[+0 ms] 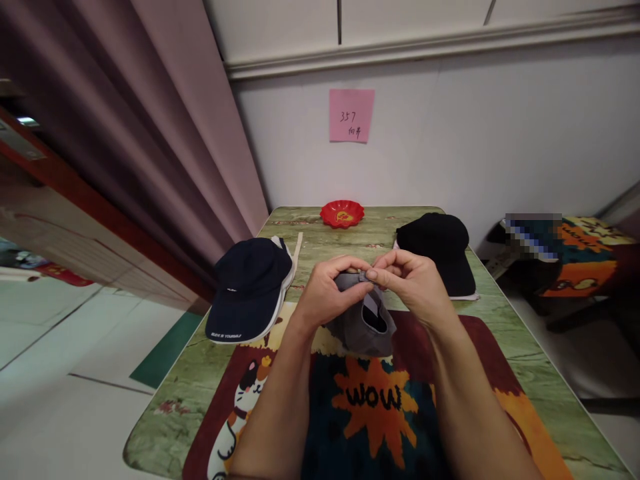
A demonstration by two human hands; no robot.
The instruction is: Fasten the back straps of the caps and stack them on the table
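A grey cap point(363, 333) hangs between my two hands above the patterned mat point(375, 413), its rear opening showing below my fingers. My left hand point(333, 288) pinches the cap's strap area from the left, thumb and fingers closed on it. From the right, my right hand point(413, 280) pinches the same strap, its fingertips meeting those of my left hand. A dark navy cap point(250, 283) with white edging lies to the left, and a black cap point(440, 253) sits to the right behind my right hand.
At the back of the green table point(165, 427) is a red scalloped dish point(343, 214). A pink note point(351, 115) is stuck on the wall behind. A purple curtain point(165, 120) hangs at the left. Another surface with a patterned cloth point(583, 253) stands at the right.
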